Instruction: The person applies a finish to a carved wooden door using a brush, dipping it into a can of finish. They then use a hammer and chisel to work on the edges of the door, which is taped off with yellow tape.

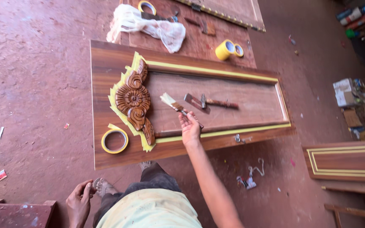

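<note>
Right hand [189, 126] grips a paintbrush [178, 107] by the handle, fingers curled around it, just below frame centre. Bristles point up-left and rest on the recessed panel of a wooden door [102, 84] lying flat on the floor, filling the middle of the frame.

Just left of the bristles: a carved scroll ornament [134, 100], dark and glossy, fixed across the door's end. Yellow masking tape strips [121, 112] edge it on the outer side. More yellow tape runs along the panel's upper and lower moulding.

Right of the brush, on the same panel: a scraper [196, 101] and a hammer [218, 102] lying close together; can't tell whether they touch.

Tape roll [114, 140] lies flat on the door's frame at lower left, just beside the ornament's bottom end.

Left hand [79, 202] at bottom left, well apart from the door, resting at the person's foot [100, 185], fingers bent; can't tell if it holds anything.

Upper frame: second board [199, 42] behind the door carries a white cloth [148, 26], two tape rolls [229, 49] side by side at upper centre-right, another roll at the top edge.

Right edge: another taped wooden panel [347, 162] on the floor. Cardboard boxes [347, 93] and clutter above it, upper right.
</note>
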